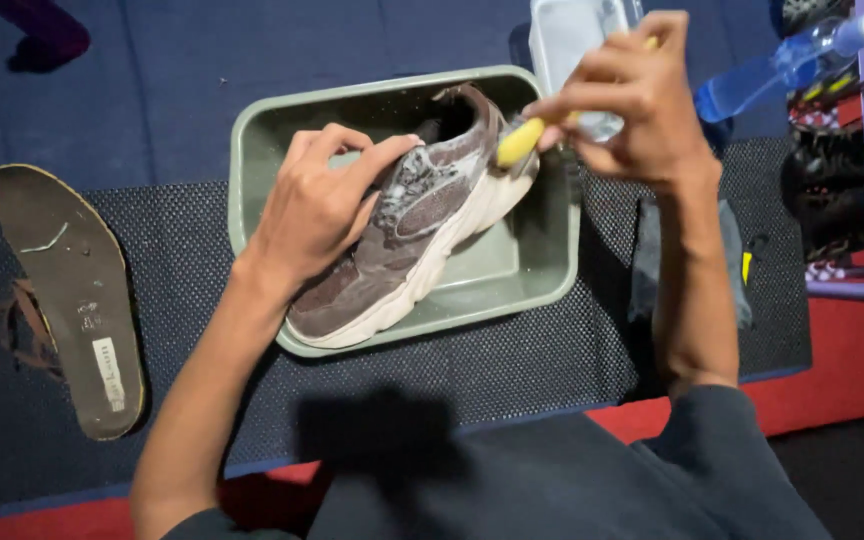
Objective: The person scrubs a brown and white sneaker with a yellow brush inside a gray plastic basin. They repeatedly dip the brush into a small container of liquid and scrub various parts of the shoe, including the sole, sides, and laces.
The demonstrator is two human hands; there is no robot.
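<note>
One brown sneaker (407,235) | soapy, white-soled | in green tub (542,270)

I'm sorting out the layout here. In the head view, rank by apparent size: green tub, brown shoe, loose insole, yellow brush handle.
1. green tub
2. brown shoe
3. loose insole, close to the shoe, so unsure
4. yellow brush handle, mostly hidden in the right hand
</note>
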